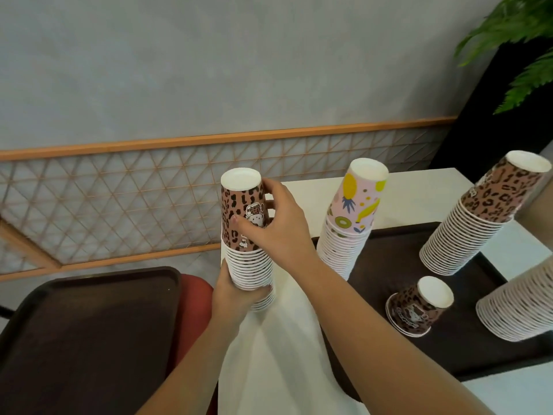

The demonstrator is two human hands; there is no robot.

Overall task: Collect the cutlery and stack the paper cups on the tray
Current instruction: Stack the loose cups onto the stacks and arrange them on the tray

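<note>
I hold a tall stack of upside-down leopard-print paper cups (250, 262) above the white table's left edge. My left hand (236, 290) grips the stack's lower rims from below. My right hand (276, 226) wraps around the top leopard cup (239, 205) of that stack. On the dark brown tray (389, 265) to the right stand a pineapple-print cup stack (350, 220), a leopard stack (475, 217), a single upside-down leopard cup (419, 305) and another stack (520, 307) at the right edge. No cutlery is visible.
A second dark tray (89, 333) lies at lower left, over a red chair seat (194, 310). A white cloth (281, 348) hangs at the table's near edge. A lattice wall panel (119, 199) runs behind. A green plant (520, 40) stands at top right.
</note>
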